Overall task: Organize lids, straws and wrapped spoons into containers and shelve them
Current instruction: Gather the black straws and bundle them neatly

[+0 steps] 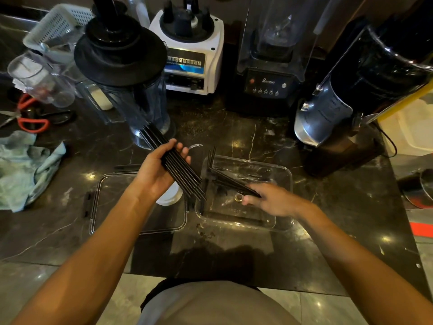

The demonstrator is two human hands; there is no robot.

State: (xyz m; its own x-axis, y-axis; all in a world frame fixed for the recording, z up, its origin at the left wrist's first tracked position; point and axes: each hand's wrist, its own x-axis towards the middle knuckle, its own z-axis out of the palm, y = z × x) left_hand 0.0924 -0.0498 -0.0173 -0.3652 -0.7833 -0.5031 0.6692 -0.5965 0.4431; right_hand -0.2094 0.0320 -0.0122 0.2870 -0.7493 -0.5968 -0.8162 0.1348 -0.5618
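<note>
- Landmark for this report: the clear container (244, 193), open-topped, on the dark marble counter (257, 137) in front of me.
- Far left of the container: a crumpled pale cloth (25, 167) and red-handled scissors (30, 118). Neither is part of the work.
- Just left of the container: its clear lid (112, 202), lying flat with black clips showing at the edges. A small white round object (169, 194) rests on the lid's near-right part; I cannot tell what it is.
- Above the lid, left of the container: my left hand (155, 171), palm up, fingers curled around a bundle of black straws (173, 160). The bundle slants from a blender jug (131, 90) behind it down toward the container's left rim.
- Inside the container: my right hand (273, 200), fingers closed on a smaller set of loose straws (230, 181) that fan out toward the left wall, some ends poking above the rim.
- Behind the container: three blender machines along the back. Not involved.
- Step in hand, in my judgement: loading straws into the container. No wrapped spoons identified in view.
- Next move calls for laying the left bundle in lengthwise, parallel with those already inside, so the lid can close.
</note>
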